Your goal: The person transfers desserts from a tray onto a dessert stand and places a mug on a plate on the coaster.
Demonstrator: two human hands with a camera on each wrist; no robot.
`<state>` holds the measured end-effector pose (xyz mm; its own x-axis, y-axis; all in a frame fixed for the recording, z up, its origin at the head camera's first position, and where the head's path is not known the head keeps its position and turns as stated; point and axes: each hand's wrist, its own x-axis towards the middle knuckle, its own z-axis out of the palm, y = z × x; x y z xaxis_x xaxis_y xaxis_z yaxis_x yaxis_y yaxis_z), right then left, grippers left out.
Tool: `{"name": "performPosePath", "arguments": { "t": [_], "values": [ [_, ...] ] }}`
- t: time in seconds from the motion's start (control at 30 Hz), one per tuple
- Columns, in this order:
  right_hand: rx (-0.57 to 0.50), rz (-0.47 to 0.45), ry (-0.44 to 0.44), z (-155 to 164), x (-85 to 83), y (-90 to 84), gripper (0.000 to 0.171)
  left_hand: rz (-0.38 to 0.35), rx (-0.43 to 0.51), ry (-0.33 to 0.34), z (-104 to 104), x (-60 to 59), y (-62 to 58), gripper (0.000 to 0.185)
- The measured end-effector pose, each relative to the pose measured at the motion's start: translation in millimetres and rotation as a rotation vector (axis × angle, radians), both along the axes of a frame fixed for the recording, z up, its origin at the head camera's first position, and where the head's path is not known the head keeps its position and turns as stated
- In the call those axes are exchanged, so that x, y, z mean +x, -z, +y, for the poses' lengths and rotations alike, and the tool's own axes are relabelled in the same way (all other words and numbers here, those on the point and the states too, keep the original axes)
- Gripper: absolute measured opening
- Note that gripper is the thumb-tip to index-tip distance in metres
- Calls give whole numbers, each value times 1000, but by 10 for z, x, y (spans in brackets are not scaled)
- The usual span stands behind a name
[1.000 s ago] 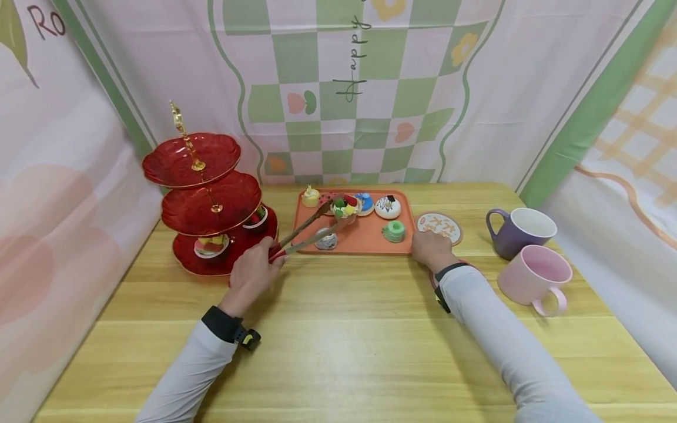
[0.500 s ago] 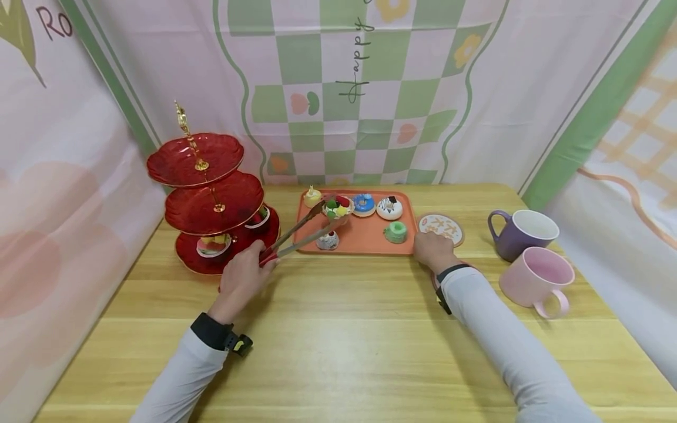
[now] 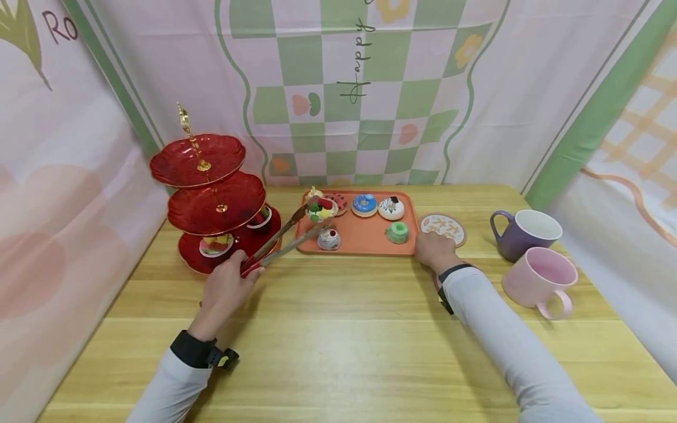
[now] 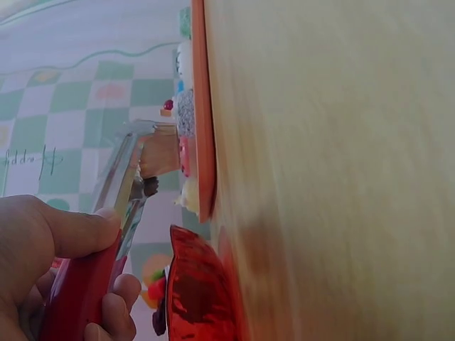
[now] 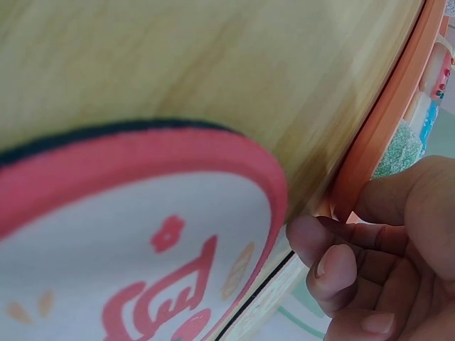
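At centre left of the worktop [image 3: 338,329], left hand [image 3: 224,288] clenched round the red handles of tongs [image 3: 275,244], thumb pressed on top; tong tips closed on a fruit tart [image 3: 319,210], held just above the left end of the orange tray [image 3: 365,242], near the three-tier red stand [image 3: 211,205]. Right hand [image 3: 435,249] at the tray's right front corner, fingers [image 5: 334,249] curled against the rim, apparently steadying it; whether pinching the rim or merely pressing against it, cannot tell.

Risks, as judged from here: tart slipping from the smooth tong tips if the squeeze relaxes; tart tilting and shedding its fruit topping if carried unevenly; tong tips or tart knocking the rim of a tier, given the narrow gaps between plates; tray sliding if the right hand lets go.

Containers and contents: tray holding a small yellow cake [image 3: 314,192] at the far left corner, a red-speckled biscuit [image 3: 338,202], a blue doughnut [image 3: 364,204], a white cake [image 3: 391,208], a green ring cake [image 3: 397,232] and a cherry-topped cupcake [image 3: 329,238]. Lowest tier of the stand holding two small cakes; upper two tiers bare. Purple mug [image 3: 523,234] and pink mug [image 3: 539,277] at the right, nothing visible inside. Round coaster [image 3: 443,226] just beside the tray; a second coaster [image 5: 142,249] under the right wrist.
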<state>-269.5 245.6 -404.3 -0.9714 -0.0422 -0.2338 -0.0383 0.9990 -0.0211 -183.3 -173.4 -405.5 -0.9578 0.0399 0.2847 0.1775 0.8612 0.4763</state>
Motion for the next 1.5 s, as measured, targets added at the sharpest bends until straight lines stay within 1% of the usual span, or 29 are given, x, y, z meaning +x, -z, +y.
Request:
{"name": "performPosePath", "arguments": {
  "t": [0.17, 0.43, 0.7, 0.83, 1.0, 1.2, 1.4, 1.5],
  "values": [
    [-1, 14, -3, -12, -3, 14, 19, -6, -14, -12, -71, 69, -8, 29],
    [-4, 24, 1, -29, 0, 17, 20, -39, -28, -46, -204, 196, -82, 29],
    [-7, 23, 5, -14, 3, 19, 20, -51, -31, -77, -324, 300, -98, 30],
    [-7, 16, 6, -14, 4, 18, 20, -86, -23, -98, -378, 361, -123, 32],
    [-7, 10, 1, -18, 5, 18, 19, -115, -10, -131, -455, 468, -157, 35],
    [-2, 17, 3, -10, 4, 13, 19, -101, 5, -170, -538, 566, -161, 41],
    [-5, 19, 1, 2, -1, 14, 19, -69, 1, -191, -594, 611, -133, 34],
    [-6, 19, 2, 1, 0, 6, 19, -79, 3, -197, -619, 629, -124, 34]
  ]
}}
